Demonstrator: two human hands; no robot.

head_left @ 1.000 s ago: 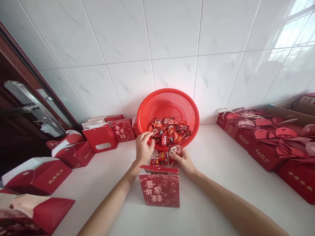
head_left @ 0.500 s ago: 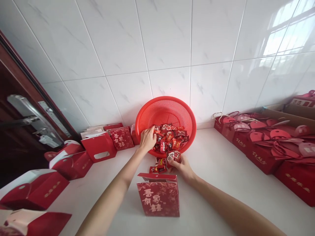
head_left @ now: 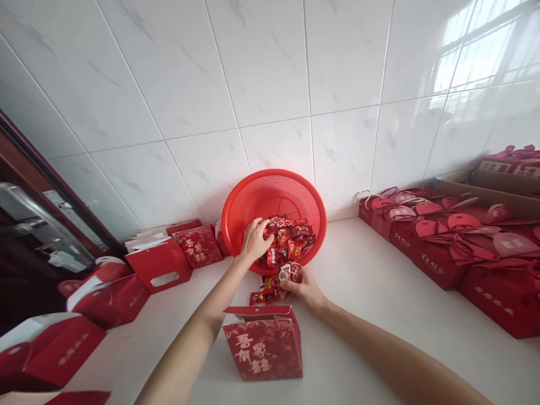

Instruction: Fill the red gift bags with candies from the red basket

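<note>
My left hand (head_left: 255, 241) is inside the tilted red plastic basket (head_left: 228, 216), over a heap of wrapped candies (head_left: 291, 233). Its thumb and fingers are bent and apart, touching the pile's left side, with no candy visibly gripped. At the basket's front rim, my right hand (head_left: 311, 291) grips a red candy packet (head_left: 290, 273) with a white label and dark characters. Several small candies (head_left: 264, 291) lie on the white surface just below that packet. Nearer to me stands an upright red paper gift box (head_left: 265, 349) with pale characters and its top flap raised.
Open red boxes (head_left: 46, 346) line the left side, near a dark door with a metal handle (head_left: 37, 219). Flat boxes (head_left: 200, 247) lean by the wall. Filled red gift boxes (head_left: 439, 270) stand in rows on the right. White tiles (head_left: 274, 67) cover the wall behind.
The view has shifted a little, so most things sit further left. My left hand's fingers have spread over the candies. My right hand still holds the packet, now turned slightly.
</note>
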